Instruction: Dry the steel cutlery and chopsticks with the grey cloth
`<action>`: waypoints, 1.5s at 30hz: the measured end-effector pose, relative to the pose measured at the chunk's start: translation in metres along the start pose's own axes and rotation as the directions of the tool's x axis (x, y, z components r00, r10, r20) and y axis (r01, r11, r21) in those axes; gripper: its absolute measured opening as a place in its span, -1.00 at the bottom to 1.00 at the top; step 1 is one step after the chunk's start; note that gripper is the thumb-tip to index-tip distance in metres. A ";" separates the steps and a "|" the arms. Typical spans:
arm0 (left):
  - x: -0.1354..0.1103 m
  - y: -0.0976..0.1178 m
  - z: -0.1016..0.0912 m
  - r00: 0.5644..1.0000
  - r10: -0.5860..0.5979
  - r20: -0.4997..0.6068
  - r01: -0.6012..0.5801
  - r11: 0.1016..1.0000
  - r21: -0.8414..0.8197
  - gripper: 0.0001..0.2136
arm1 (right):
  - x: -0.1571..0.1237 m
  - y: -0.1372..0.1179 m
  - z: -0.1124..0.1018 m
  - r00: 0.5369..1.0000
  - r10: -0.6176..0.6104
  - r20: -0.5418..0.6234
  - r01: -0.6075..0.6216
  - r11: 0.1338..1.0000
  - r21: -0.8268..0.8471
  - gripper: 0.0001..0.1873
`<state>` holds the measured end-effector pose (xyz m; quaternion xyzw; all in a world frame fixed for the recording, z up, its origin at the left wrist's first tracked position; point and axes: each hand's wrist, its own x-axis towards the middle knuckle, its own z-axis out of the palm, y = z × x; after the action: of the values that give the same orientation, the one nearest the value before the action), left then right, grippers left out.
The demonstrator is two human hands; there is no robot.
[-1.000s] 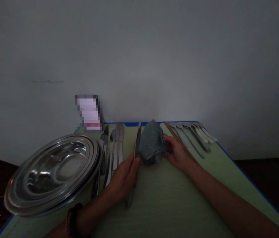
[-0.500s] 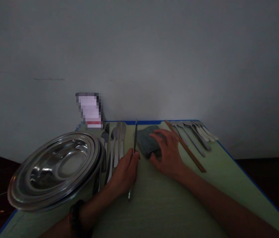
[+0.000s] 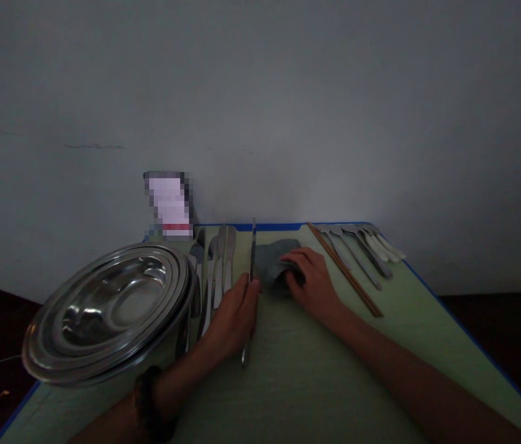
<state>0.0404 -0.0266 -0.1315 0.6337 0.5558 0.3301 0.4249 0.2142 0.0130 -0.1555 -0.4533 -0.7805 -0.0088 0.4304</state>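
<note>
My left hand (image 3: 237, 314) is closed around the middle of a metal table knife (image 3: 253, 250), seen nearly edge-on. Its blade points away toward the wall and its handle end sticks out below my fist. Just right of the knife lies a folded grey-green cloth (image 3: 268, 256). My right hand (image 3: 314, 282) pinches the cloth's near right corner between thumb and fingers, and that edge is lifted and curled. Left of my left hand, several table knives (image 3: 229, 250) and other cutlery lie side by side, partly hidden by my wrist and the plates.
Stacked shiny metal plates (image 3: 103, 308) fill the table's left side. Behind them a phone (image 3: 170, 203), its screen blurred, leans on the wall. To the right lie wooden chopsticks (image 3: 346, 271), several metal spoons (image 3: 357, 259) and white-handled cutlery (image 3: 385, 246). The green table (image 3: 315, 382) has blue edging.
My right hand's fingers have closed on the cloth and raised its near corner. My left hand keeps hold of the knife in about the same place.
</note>
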 end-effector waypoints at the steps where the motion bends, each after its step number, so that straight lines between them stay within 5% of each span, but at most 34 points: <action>1: 0.000 0.000 0.000 1.000 0.005 -0.002 -0.005 1.000 0.006 -0.72 | -0.001 -0.001 0.001 0.999 -0.001 0.039 0.000 1.000 0.018 -0.71; 5: 0.000 0.001 0.000 1.000 0.018 -0.008 -0.018 1.000 0.012 -0.73 | -0.002 -0.003 0.003 0.990 -0.038 0.132 0.030 0.998 0.059 -0.71; 11: 0.002 -0.001 0.000 1.000 0.016 -0.012 -0.015 1.000 0.022 -0.77 | 0.000 -0.010 -0.007 0.983 -0.156 0.102 0.140 0.979 0.149 -0.77; 19: 0.002 -0.002 0.002 0.999 0.017 -0.038 -0.016 0.999 0.029 -0.75 | -0.001 -0.021 -0.004 0.888 -0.092 0.451 0.119 0.992 -0.033 -0.51; 25: 0.002 0.001 0.001 1.000 -0.019 -0.014 0.019 0.999 0.049 -0.73 | 0.001 -0.009 -0.001 0.910 0.089 0.404 -0.030 0.988 -0.150 -0.67; 32: 0.002 0.001 0.001 0.999 -0.019 -0.030 0.021 0.998 0.056 -0.74 | -0.006 -0.017 0.002 0.909 0.047 0.415 0.005 0.992 -0.124 -0.42; 38: 0.002 0.000 0.002 1.000 -0.027 -0.011 0.028 0.998 0.063 -0.73 | -0.002 -0.007 0.012 0.945 0.107 0.308 -0.113 0.994 0.002 -0.69; 41: 0.002 0.001 0.001 1.000 -0.028 0.007 0.027 0.995 0.094 -0.73 | 0.003 0.007 0.010 0.924 0.355 0.142 -0.377 0.909 0.180 -0.74; 43: 0.002 0.000 0.001 0.999 -0.028 0.016 0.026 0.992 0.122 -0.73 | 0.006 0.014 0.010 0.841 0.541 0.015 -0.499 0.764 0.409 -0.79; 45: 0.002 0.000 0.000 1.000 -0.008 0.022 0.005 0.990 0.141 -0.72 | 0.009 0.017 0.011 0.729 0.685 -0.004 -0.489 0.524 0.697 -0.83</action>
<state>0.0409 -0.0246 -0.1323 0.6638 0.5750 0.2815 0.3865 0.2171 0.0336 -0.1628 -0.5049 -0.4609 0.3479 0.6416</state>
